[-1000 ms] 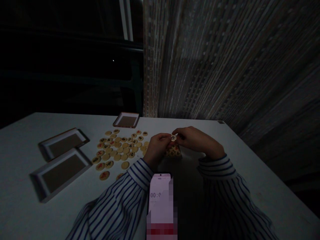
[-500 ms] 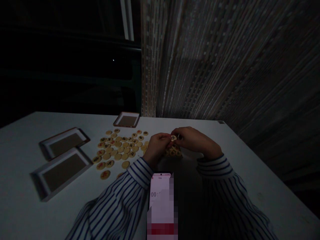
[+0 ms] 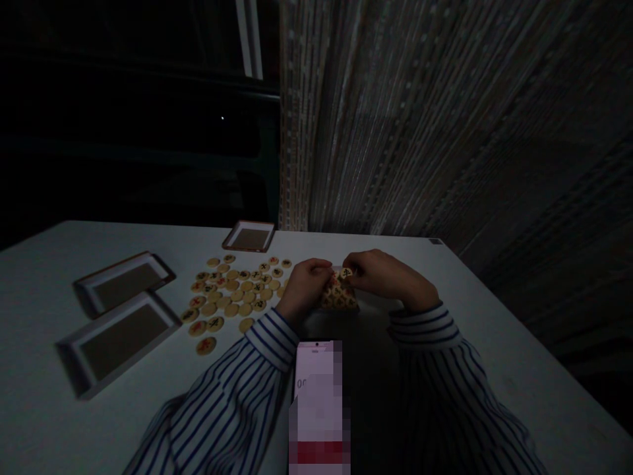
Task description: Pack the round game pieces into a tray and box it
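Observation:
Between the fingers of my right hand (image 3: pixel 383 274) is a round wooden game piece (image 3: pixel 346 272) with a black character. Just below it stands a small patterned box (image 3: pixel 340 298), its face covered with printed pieces. My left hand (image 3: pixel 307 287) is at the box's left side, fingers curled; whether it grips the box or something small is hidden. Left of my left hand, several round wooden pieces (image 3: pixel 246 309) lie spread on the table, some showing red or black characters and others blank.
On the white table (image 3: pixel 163 402), two open trays (image 3: pixel 119 343) lie at the left and a smaller tray (image 3: pixel 250 239) at the back. A lit phone (image 3: pixel 319 396) lies between my forearms. Behind hangs a string curtain (image 3: pixel 395 119).
My left fingers have come away from the game piece and shifted slightly left. The piece stays in my right hand, and more of the patterned box shows.

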Motion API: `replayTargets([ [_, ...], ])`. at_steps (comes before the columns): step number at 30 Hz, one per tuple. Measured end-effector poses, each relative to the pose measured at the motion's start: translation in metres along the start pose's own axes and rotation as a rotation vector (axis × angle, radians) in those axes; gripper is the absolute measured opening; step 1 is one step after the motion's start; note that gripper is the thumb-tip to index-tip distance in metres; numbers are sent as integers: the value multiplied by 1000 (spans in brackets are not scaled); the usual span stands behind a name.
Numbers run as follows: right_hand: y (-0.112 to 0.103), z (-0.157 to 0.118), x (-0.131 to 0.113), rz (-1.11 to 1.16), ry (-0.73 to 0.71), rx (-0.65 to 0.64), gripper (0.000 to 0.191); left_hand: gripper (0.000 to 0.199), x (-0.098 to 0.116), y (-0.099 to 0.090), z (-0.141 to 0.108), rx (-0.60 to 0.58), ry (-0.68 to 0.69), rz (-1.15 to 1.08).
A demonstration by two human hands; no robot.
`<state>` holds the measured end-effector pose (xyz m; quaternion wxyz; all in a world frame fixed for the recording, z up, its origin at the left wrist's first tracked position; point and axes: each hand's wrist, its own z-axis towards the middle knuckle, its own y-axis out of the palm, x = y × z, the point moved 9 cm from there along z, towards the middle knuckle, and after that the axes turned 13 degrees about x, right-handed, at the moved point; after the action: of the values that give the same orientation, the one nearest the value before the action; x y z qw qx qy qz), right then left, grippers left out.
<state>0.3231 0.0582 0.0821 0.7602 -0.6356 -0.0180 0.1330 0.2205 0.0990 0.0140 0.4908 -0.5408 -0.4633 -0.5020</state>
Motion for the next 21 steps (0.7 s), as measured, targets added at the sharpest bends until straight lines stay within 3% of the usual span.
replayTargets([
  [4,5,-1,10,-55,33,-37,25,21,13,-8,6,-13,296,369],
  [8,18,-1,16,-96,36,-98,29,25,21,-7,1,-53,460,616],
  [17,38,1,19,-163,37,-183,31,29,28,-10,-5,-75,513,828],
  [21,43,1,19,-166,38,-207,29,29,26,-15,-1,-83,473,866],
])
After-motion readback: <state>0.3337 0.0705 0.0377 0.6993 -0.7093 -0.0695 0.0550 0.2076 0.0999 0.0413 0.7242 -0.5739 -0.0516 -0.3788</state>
